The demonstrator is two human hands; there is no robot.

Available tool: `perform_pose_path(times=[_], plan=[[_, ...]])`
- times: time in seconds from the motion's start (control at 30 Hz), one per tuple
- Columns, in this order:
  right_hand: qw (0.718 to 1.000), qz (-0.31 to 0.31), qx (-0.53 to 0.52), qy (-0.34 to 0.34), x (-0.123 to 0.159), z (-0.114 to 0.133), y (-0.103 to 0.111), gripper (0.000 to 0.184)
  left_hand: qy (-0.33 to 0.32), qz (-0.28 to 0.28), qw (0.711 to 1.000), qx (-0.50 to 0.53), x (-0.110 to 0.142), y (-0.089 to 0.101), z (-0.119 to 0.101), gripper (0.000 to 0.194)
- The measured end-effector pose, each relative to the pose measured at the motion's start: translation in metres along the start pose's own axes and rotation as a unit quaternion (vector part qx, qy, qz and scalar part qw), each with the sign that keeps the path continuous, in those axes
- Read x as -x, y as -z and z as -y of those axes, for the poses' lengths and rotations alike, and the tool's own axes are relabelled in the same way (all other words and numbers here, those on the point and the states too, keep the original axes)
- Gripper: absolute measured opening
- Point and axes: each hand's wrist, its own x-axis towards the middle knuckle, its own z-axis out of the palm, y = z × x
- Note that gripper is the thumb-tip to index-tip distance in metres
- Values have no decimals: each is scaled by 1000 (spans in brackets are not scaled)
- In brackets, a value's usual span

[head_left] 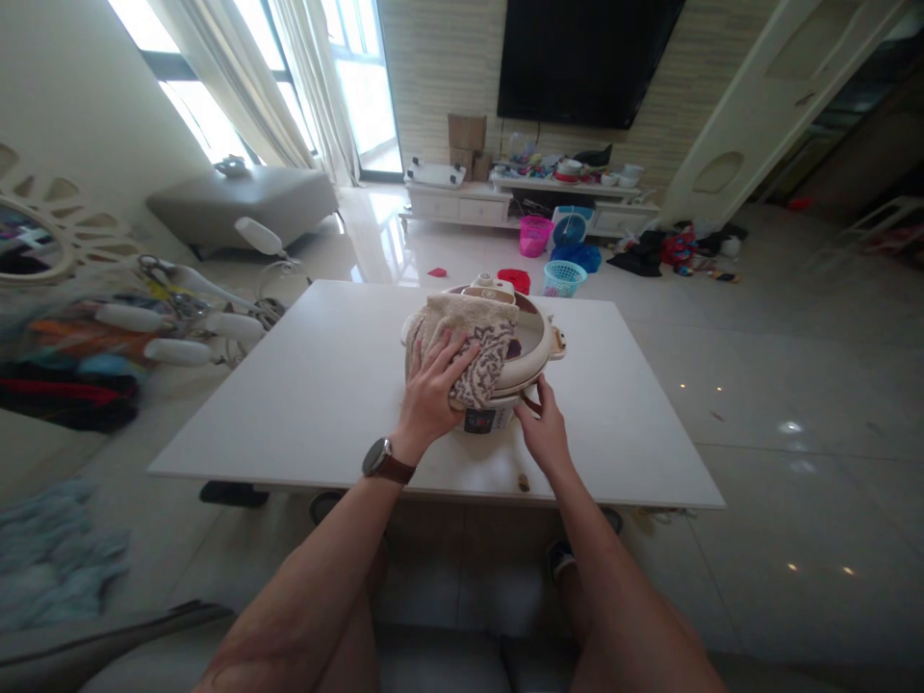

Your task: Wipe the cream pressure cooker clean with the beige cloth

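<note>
A rounded cream-white electric cooker (526, 373) stands on the white rectangular tabletop (339, 385), near the middle of its width, with a dark control panel (478, 421) on the side facing the person. A beige cloth with a dark brown swirling pattern (473, 337) is draped over the left part of the cooker's top and hangs down its near side. The left hand (431, 390) lies on this cloth with its fingers spread, pressing it against the cooker; a round-faced wristwatch with a brown strap (390, 462) is on that wrist. The right hand (543, 423) is at the cooker's near right side, just below the rim, its thumb and forefinger apart; whether it pinches anything there cannot be told. A small brown object (524, 483) lies on the tabletop near the edge closest to the person, below the right hand. Beyond the tabletop, a light blue perforated plastic basket (564, 279) and a bright pink plastic basket (535, 237) stand on the glossy tiled floor (757, 385). Behind them runs a long low white cabinet (469, 209), with brown cardboard boxes (466, 133) stacked on it and a large black television (584, 58) on the wall above.
</note>
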Motion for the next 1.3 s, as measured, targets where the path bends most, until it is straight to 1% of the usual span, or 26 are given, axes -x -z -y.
perform_pose_path(times=[0.13, 0.2, 0.27, 0.33, 0.4, 0.47, 0.5, 0.53, 0.57, 0.6, 0.67, 0.73, 0.77, 0.8, 0.87, 0.93, 1.0, 1.03, 1.07, 1.1, 1.13, 1.17, 1.2, 1.23, 1.27, 1.3], plan=[[1000, 2, 6, -13, 1, 5, 1, 90, 49, -41, 998, 31, -1, -1, 10, 83], [1000, -1, 4, -13, 1, 6, 1, 89, 71, -62, 993, 66, -1, -3, 17, 82], [1000, -3, 4, -13, 1, 6, 1, 89, 106, -99, 983, 114, -3, -4, 25, 78], [1000, -2, 7, -12, 1, 5, 1, 88, 168, -154, 960, 162, -4, -6, 31, 68], [1000, 0, 10, -10, 1, 3, 1, 88, 237, -208, 927, 204, -6, -7, 35, 55], [1000, 0, 11, -8, 1, 3, 1, 87, 276, -236, 904, 227, -7, -8, 36, 45], [1000, -1, 12, -8, 0, 3, 1, 87, 275, -238, 904, 226, -7, -9, 35, 43], [1000, -2, 14, -9, 0, 3, 1, 88, 260, -232, 912, 215, -6, -9, 33, 42], [1000, -2, 17, -11, 0, 3, 1, 88, 230, -219, 928, 196, -6, -9, 30, 43], [1000, -1, 20, -12, 0, 3, 1, 89, 189, -199, 946, 174, -6, -9, 26, 45], [1000, -1, 24, -12, 1, 3, 1, 89, 92, -140, 977, 132, -6, -9, 16, 49], [1000, 1, 26, -9, 1, 2, 1, 89, 23, -86, 991, 104, -9, -8, 4, 51], [1000, 2, 27, -8, 2, 2, 1, 89, 11, -67, 993, 93, -11, -8, -1, 53], [1000, 3, 29, -7, 2, 1, 1, 89, 14, -58, 995, 85, -13, -8, -4, 54], [999, 6, 33, -6, 3, 1, 1, 89, 53, -72, 992, 84, -18, -9, -7, 55], [999, 7, 34, -4, 4, 0, 1, 90, 114, -119, 980, 110, -21, -10, -2, 56], [999, 9, 34, -1, 4, 0, 1, 90, 193, -188, 950, 159, -25, -12, 11, 48], [1000, 10, 30, 1, 4, -1, 1, 90, 240, -225, 925, 189, -28, -13, 19, 41], [1000, 12, 22, 2, 3, -1, 2, 89, 293, -265, 892, 219, -32, -12, 27, 31], [1000, 14, 9, 4, 2, -1, 3, 87, 343, -302, 854, 248, -37, -10, 34, 22], [1000, 17, -7, 5, 1, -2, 4, 85, 380, -348, 813, 271, -43, -7, 40, 19], [999, 20, -25, 7, 0, -2, 5, 84, 397, -389, 781, 286, -50, -3, 43, 18], [999, 22, -41, 9, 0, -2, 6, 82, 393, -420, 767, 285, -59, 2, 43, 18], [998, 24, -53, 11, -1, -1, 7, 81, 379, -433, 771, 273, -68, 7, 40, 19], [998, 26, -62, 11, -1, 0, 9, 80, 356, -416, 796, 257, -78, 12, 34, 19], [997, 27, -67, 10, -1, 1, 10, 80, 327, -371, 836, 238, -89, 16, 25, 20]])
